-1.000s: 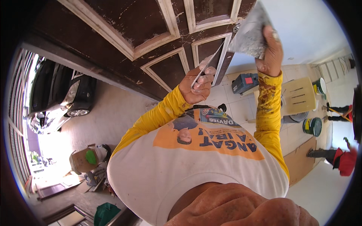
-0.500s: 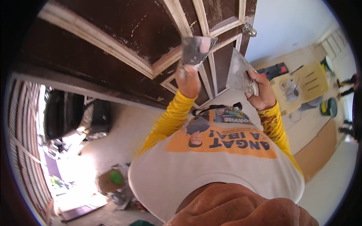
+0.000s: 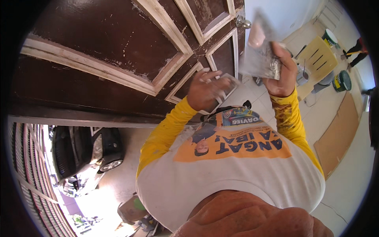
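Note:
My left hand is smeared by motion in front of the lower part of a brown panelled door. It grips a small flat scraper, whose blade blurs beside the fingers. Raised near the door's edge, my right hand is closed around a broad, flat grey plate. A pale pink lump of putty sits on that plate's face. Pale, patchy mouldings frame the door panels, with whitish smears and scuffs on the brown around them.
A round metal doorknob juts from the door's edge. To the right are a cream plastic chair with a can on it, dark green pails, and brown board. Another person stands far right. A black car shows outside left.
The scraper, which carried the pink lump, has dropped lower and moved right. The lump is now on the plate. My right hand has lifted the plate higher. The view has shifted.

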{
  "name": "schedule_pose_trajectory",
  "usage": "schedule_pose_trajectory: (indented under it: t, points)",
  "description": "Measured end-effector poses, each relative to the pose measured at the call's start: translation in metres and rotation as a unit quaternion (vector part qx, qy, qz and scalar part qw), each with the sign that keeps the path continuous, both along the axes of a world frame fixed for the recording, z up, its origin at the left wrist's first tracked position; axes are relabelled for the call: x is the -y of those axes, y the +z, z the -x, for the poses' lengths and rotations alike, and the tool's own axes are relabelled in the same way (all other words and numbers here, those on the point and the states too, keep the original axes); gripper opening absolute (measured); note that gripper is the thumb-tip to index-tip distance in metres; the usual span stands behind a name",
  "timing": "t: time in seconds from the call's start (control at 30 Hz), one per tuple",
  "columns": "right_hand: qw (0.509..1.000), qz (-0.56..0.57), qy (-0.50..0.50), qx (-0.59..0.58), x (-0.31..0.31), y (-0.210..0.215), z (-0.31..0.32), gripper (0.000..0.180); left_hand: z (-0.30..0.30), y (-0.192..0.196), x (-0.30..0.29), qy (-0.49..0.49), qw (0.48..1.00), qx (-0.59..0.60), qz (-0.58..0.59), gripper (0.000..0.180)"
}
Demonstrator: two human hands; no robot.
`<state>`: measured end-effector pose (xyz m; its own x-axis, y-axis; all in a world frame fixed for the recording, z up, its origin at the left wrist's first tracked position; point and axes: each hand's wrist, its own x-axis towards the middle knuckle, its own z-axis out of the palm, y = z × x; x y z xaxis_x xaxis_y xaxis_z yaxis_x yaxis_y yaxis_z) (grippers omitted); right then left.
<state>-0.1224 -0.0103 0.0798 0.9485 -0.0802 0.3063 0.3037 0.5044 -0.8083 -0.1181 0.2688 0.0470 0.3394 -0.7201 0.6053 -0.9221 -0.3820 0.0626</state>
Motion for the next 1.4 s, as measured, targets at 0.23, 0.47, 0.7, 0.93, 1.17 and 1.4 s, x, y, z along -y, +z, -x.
schedule_pose_trajectory:
  t: [0.23,0.47,0.7,0.93,1.17,1.4]
  points:
    - [0.865,0.208,-0.422,0.173,-0.054,-0.02,0.005,0.046,0.0,0.03,0.046,-0.192,0.426,-0.529,0.708,0.044]
    - [0.816,0.502,-0.083,0.273,-0.024,0.001,0.005,0.041,-0.02,-0.011,0.035,0.072,0.882,-0.094,0.456,0.065]
    - [0.802,0.578,-0.064,0.139,0.006,0.032,0.006,0.041,-0.03,-0.032,0.046,-0.091,0.516,-0.443,0.728,0.048]
    - [0.655,0.677,-0.128,0.309,-0.043,0.043,0.011,0.045,0.0,-0.011,0.058,0.1,0.725,-0.257,0.632,0.035]
    - [0.667,0.683,-0.079,0.288,-0.041,0.058,-0.002,0.041,-0.011,-0.009,0.058,0.08,0.673,-0.256,0.69,0.04]
    - [0.637,0.713,-0.034,0.292,-0.043,0.081,-0.009,0.043,-0.008,-0.015,0.04,0.069,0.751,-0.281,0.594,0.031]
